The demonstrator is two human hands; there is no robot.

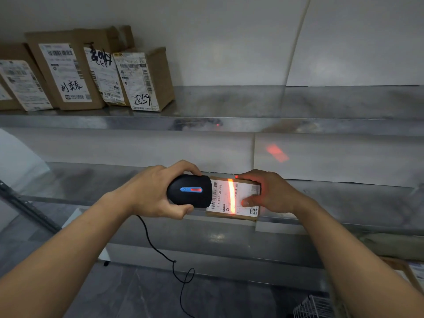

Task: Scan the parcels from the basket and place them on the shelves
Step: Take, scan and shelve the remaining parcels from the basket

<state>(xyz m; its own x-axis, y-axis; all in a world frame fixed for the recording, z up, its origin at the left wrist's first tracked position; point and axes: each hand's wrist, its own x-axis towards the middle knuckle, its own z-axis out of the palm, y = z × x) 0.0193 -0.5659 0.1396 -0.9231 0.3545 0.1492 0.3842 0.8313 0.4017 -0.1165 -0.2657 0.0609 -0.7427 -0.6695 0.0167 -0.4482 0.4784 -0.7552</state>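
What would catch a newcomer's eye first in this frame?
The glowing orange-red scan line across the label of the small parcel at centre, which the right hand holds while the left hand grips the black scanner aimed at it. Next, the red patch of light thrown on the wall behind, and the row of labelled cardboard boxes on the upper shelf, top left.

Both bare arms reach forward, hands nearly level and close together.

The left hand [151, 191] curls around a black scanner [190, 190], fingers over its top and thumb underneath, wrist straight. The right hand [270, 192] grips a small parcel [229, 203] by its right end, thumb pressed on the label, fingers wrapped over the far edge.
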